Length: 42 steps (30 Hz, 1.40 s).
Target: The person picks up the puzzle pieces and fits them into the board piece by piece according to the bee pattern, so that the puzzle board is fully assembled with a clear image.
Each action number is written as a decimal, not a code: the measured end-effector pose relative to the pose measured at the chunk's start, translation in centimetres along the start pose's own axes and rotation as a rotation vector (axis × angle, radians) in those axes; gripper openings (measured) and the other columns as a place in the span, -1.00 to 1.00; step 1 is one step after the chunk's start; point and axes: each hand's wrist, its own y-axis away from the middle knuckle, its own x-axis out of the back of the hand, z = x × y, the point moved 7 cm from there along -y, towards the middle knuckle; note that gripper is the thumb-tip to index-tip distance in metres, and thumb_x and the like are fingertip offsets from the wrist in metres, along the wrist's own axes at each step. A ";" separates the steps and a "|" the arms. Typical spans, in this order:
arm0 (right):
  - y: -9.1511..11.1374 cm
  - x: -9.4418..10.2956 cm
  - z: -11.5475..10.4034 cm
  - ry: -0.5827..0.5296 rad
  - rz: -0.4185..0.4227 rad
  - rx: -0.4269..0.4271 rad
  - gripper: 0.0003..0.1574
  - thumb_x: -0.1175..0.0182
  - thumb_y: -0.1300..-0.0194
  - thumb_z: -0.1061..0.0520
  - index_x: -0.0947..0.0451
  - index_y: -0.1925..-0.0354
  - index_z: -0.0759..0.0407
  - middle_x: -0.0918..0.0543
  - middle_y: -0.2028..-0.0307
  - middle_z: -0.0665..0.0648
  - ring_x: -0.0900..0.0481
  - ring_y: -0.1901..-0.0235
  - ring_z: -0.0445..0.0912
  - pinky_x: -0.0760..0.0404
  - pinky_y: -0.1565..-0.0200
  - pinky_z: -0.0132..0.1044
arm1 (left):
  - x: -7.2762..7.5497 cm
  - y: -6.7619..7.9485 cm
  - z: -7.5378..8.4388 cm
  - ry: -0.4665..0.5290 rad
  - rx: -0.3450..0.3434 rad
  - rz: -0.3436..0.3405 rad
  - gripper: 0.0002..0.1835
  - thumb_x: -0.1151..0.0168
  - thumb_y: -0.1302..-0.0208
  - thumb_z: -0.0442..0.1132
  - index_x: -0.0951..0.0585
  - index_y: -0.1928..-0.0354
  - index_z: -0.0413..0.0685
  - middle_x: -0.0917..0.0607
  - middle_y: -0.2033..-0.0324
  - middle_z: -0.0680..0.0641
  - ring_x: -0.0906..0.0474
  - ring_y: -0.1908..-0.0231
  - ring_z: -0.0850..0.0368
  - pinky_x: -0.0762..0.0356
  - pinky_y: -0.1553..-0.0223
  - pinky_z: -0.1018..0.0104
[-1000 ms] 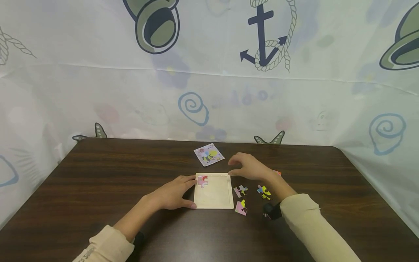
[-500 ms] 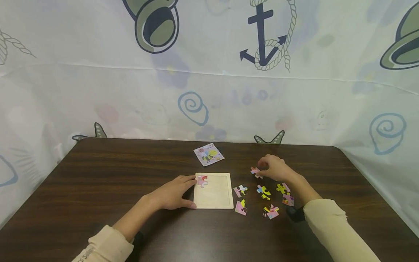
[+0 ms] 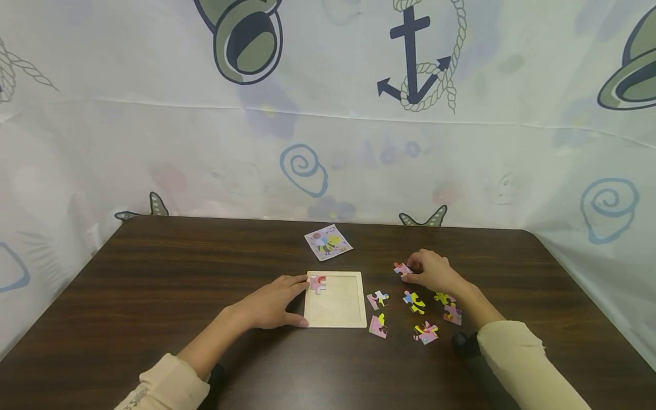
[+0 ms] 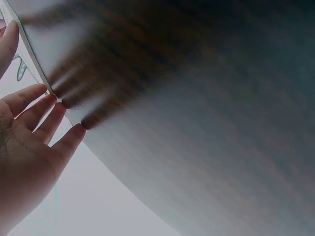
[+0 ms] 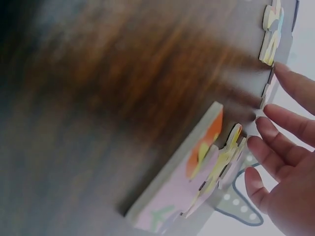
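My left hand [image 3: 274,302] rests against the left edge of a square wooden puzzle tray [image 3: 335,307], fingers extended. In the left wrist view its fingertips [image 4: 42,89] touch that edge. One pink jigsaw piece [image 3: 318,283] with red on it lies in the tray's far left corner. Right of the tray, my right hand [image 3: 434,271] pinches a pink-and-red jigsaw piece [image 3: 401,269] between thumb and index finger, at table level. The right wrist view shows a pale sliver of that piece between the two fingertips, the other fingers loosely bent.
Several loose jigsaw pieces lie right of the tray, among them a pink-and-yellow one [image 3: 378,326], a blue-and-yellow one [image 3: 414,302] and a pink one with a yellow band [image 3: 426,333]. A picture card [image 3: 328,242] with a bee lies beyond the tray. A printed curtain [image 3: 230,154] hangs behind the table.
My right hand has moved right from the tray's far right corner to the pink-and-red jigsaw piece and lowered its fingers onto it. My left hand has stayed at the tray.
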 end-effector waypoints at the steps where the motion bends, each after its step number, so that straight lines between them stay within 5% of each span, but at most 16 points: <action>1: 0.0 0.0 0.0 0.005 0.000 0.004 -0.69 -0.30 -0.12 0.06 -0.54 0.26 0.27 -0.49 0.35 0.09 -0.42 0.29 0.01 -0.26 0.24 0.08 | 0.0 0.0 0.0 0.000 0.000 0.000 -0.19 -0.35 -0.02 0.02 -0.31 -0.25 -0.28 -0.25 -0.28 -0.21 -0.14 -0.26 -0.11 -0.19 -0.17 -0.02; 18: 0.1 0.1 -0.8 -0.009 -0.058 0.050 -0.80 -0.28 -0.11 0.25 -0.56 0.24 0.23 -0.52 0.30 0.10 -0.46 0.22 0.06 -0.22 0.21 0.05 | 0.0 -0.1 0.0 0.001 0.004 -0.009 -0.19 -0.35 -0.02 0.02 -0.32 -0.25 -0.27 -0.25 -0.28 -0.21 -0.15 -0.25 -0.11 -0.20 -0.17 -0.01; 42: 0.2 -0.1 -0.9 0.026 -0.023 0.094 -0.84 -0.28 -0.11 0.21 -0.51 0.31 0.23 -0.49 0.33 0.08 -0.40 0.23 0.03 -0.20 0.26 -0.02 | 0.1 -0.1 0.1 -0.006 -0.007 -0.005 -0.20 -0.35 -0.03 0.01 -0.32 -0.24 -0.29 -0.27 -0.27 -0.21 -0.16 -0.24 -0.11 -0.22 -0.16 0.00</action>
